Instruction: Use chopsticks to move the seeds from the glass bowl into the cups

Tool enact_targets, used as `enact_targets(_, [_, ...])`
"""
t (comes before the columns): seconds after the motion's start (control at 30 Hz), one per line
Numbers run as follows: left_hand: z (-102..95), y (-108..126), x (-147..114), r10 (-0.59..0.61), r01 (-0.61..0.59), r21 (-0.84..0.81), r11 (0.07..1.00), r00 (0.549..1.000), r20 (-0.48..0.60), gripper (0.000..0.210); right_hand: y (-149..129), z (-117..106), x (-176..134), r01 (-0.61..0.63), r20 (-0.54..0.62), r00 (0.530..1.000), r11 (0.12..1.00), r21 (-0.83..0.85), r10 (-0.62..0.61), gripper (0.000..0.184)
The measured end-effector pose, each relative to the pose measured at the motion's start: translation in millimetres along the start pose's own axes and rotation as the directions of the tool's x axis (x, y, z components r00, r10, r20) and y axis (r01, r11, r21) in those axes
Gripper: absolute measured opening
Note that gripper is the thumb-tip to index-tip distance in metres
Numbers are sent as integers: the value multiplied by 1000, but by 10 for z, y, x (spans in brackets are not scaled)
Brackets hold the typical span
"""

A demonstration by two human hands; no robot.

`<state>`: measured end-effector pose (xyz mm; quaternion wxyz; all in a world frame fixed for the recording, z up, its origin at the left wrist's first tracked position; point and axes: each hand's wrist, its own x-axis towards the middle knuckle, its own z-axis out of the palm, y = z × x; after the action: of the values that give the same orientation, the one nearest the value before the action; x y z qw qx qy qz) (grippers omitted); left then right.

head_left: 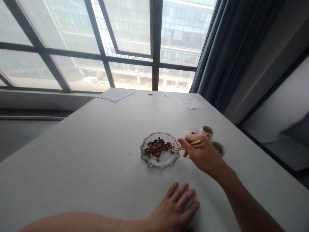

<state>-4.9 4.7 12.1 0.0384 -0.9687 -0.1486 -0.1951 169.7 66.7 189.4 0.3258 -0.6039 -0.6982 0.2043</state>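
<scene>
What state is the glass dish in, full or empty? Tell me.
Partly full: the glass dish holds a heap of dark seeds on its far side, while its near side is bare.

Bright window (125,42), grey curtain (224,51)

Head-worn camera looks forward and down across the table (101,154), hands near.

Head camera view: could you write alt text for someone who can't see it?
A person's right hand holds wooden chopsticks with their tips at a pile of dark seeds on a scalloped glass plate, on a white table by a large window. The left hand lies flat on the table; small cups stand behind the right hand.
</scene>
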Motion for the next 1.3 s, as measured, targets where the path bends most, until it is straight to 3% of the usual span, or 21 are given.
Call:
enact_targets(0.2, [-8, -4, 15, 0, 0, -9, 1000, 1000, 24, 54, -58, -95, -40, 66, -47, 997, 997, 49, -63, 54])
enact_targets(0.37, [-20, -3, 13, 0, 0, 1, 1000, 1000, -4, 53, -145, -211, -110, 14, -7, 1000, 998, 57, -14, 44])
enact_targets(0.53, [-11, -7, 7, 2, -2, 15, 1000, 999, -36, 52, -128, -115, -98, -25, 45, 999, 1000, 5, 25, 43])
enact_targets(0.73, [8, -4, 13, 4, -4, 6, 1000, 1000, -17, 54, -71, 7, -64, 52, 15, 999, 999, 1, -52, 55])
enact_targets(0.83, [-3, -3, 13, 3, -3, 4, 1000, 1000, -10, 54, -70, -44, -81, 72, -45, 996, 997, 30, -71, 55])
enact_targets(0.93, [-28, -3, 13, 4, -4, -1, 1000, 1000, 17, 55, -46, -227, -109, 75, -180, 982, 994, 85, -59, 52])
enact_targets(1.0, [-42, -2, 16, 6, -6, -10, 1000, 1000, 27, 55, 12, -402, -106, 53, -329, 944, 993, 106, -16, 50])
enact_targets(1.1, [-48, 1, 20, 0, 0, -23, 1000, 1000, 12, 53, 176, -648, -40, 29, -536, 844, 998, 56, 6, 49])
enact_targets(1.17, [-44, 4, 19, -3, 4, -29, 1000, 1000, 17, 54, 302, -749, 28, 8, -563, 827, 1000, 24, 7, 49])
enact_targets(1.3, [-36, 2, 9, -1, 2, -27, 1000, 1000, 29, 55, 414, -789, 95, -24, -519, 852, 995, 101, 73, 50])
